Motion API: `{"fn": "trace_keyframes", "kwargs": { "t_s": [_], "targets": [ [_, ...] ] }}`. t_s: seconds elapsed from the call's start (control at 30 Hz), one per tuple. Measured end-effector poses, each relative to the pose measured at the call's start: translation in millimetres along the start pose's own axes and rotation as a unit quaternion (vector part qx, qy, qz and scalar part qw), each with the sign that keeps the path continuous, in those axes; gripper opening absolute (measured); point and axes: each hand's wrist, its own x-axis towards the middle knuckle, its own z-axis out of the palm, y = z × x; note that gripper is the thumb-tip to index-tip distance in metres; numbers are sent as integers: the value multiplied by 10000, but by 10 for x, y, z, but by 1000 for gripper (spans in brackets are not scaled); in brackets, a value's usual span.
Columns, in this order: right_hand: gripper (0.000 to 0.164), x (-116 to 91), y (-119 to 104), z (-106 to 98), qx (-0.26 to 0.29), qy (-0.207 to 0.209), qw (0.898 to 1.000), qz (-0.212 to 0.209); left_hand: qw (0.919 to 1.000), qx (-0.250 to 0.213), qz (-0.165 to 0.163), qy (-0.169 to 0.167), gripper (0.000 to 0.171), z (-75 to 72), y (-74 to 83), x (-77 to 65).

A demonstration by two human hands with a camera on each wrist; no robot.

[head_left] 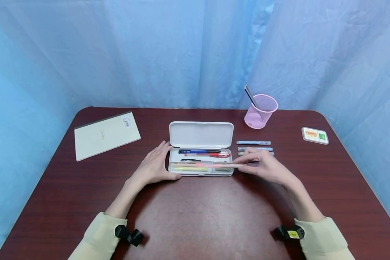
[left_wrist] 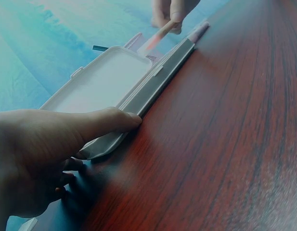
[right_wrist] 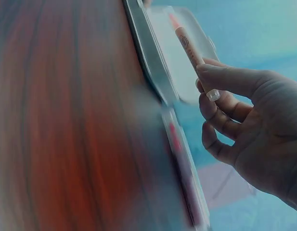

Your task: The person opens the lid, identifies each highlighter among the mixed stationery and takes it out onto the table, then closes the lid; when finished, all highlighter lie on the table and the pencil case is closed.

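Observation:
A white pencil case (head_left: 201, 175) lies on the table with its lid (head_left: 201, 134) raised at the back. My left hand (head_left: 153, 164) grips its left end, thumb on the front edge in the left wrist view. Over the case's front right part, my right hand (head_left: 263, 164) pinches a peach highlighter-like pen (right_wrist: 189, 45) with a pink tip under a clear cap, pointing left. Inside lie a blue pen (head_left: 199, 151), a red-capped pen (head_left: 221, 155), a black-capped pen (head_left: 190, 160) and a yellow pen (head_left: 190, 168), partly behind the held pen.
Right of the case lie a light blue pen (head_left: 253, 143) and two more pens, one partly hidden by my right hand. A pink mesh cup (head_left: 256, 117) holding a dark pen stands behind. A notebook (head_left: 107, 137) lies left, a small flat case (head_left: 315, 135) far right.

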Motion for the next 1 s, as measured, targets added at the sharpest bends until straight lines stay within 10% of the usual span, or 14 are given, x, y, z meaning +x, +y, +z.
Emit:
{"fn": "trace_keyframes", "kwargs": {
  "t_s": [0.47,1.0],
  "targets": [
    [23,-497,275,-429,-517,388,9927,1023,10000,-6,-3,-25,100,3,1,13],
    [23,-636,479,-538,-615,257,9945,811,10000,-23,35,-5,99,0,0,6]
  ]
}}
